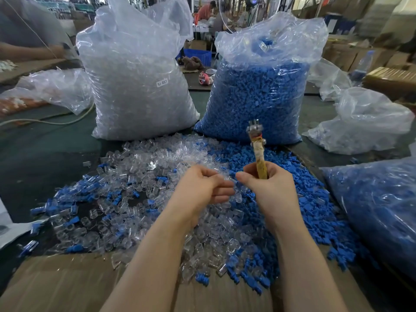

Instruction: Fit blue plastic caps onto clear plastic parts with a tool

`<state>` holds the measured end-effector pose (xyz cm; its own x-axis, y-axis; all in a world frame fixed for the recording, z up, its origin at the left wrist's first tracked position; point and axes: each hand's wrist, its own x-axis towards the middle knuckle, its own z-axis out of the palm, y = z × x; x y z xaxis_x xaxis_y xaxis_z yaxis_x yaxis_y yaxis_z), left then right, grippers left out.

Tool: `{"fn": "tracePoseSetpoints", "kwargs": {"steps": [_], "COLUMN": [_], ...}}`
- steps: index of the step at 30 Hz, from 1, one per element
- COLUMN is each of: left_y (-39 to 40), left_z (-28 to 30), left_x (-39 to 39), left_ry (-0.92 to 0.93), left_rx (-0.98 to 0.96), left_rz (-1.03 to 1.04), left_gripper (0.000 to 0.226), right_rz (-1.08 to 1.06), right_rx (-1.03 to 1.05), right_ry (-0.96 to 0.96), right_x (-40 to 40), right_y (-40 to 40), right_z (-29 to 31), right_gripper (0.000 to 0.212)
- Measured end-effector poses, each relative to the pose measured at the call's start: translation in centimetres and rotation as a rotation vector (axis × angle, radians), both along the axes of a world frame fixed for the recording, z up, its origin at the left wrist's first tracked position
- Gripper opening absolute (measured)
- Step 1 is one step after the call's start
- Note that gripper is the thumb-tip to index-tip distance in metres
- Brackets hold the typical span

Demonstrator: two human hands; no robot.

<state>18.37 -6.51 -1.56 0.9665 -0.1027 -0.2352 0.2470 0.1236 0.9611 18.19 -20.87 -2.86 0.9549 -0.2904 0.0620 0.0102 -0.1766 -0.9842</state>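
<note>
Gripping: our right hand point(267, 183) fists the tool point(257, 152), shaft upright, head pointing away. Our left hand point(202, 185) pinches a clear part point(227, 176) just left of it, the nearer hand. Blue caps point(315, 199) heap rightward; clear parts point(157, 158) leftward; bags point(258, 93) stand behind.

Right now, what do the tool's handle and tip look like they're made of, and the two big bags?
Tool: the handle looks like worn wood or bamboo, matte tan and blotchy; the tip looks like metal, grey with glints. Right hand grips it. The clear-parts bag and blue-caps bag look like thin glossy plastic film, see-through and crinkled.
</note>
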Motion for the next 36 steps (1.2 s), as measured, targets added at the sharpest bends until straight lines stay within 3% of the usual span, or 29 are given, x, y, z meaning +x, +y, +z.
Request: {"fn": "tracePoseSetpoints", "kwargs": {"steps": [3, 7, 16, 36], "left_y": [-0.9, -1.0, -0.1, -0.7], "left_z": [0.2, 0.3, 0.1, 0.3], "left_x": [-0.2, -0.2, 0.1, -0.2], "left_ry": [0.066, 0.098, 0.029, -0.114], "left_rx": [-0.125, -0.257, -0.165, -0.098], "left_rz": [-0.057, 0.005, 0.09, 0.214], "left_gripper": [0.006, 0.005, 0.007, 0.01], "right_rz": [0.013, 0.021, 0.097, -0.122], "right_rx": [0.178, 0.195, -0.022, -0.119], "right_ry": [-0.055, -0.086, -0.181, -0.362], "right_x": [-0.2, -0.1, -0.4, -0.5], "right_y": [0.5, 0.6, 0.5, 1.5], "right_z": [0.4, 0.3, 0.4, 0.1], "right_gripper": [0.017, 0.014, 0.016, 0.024]}}
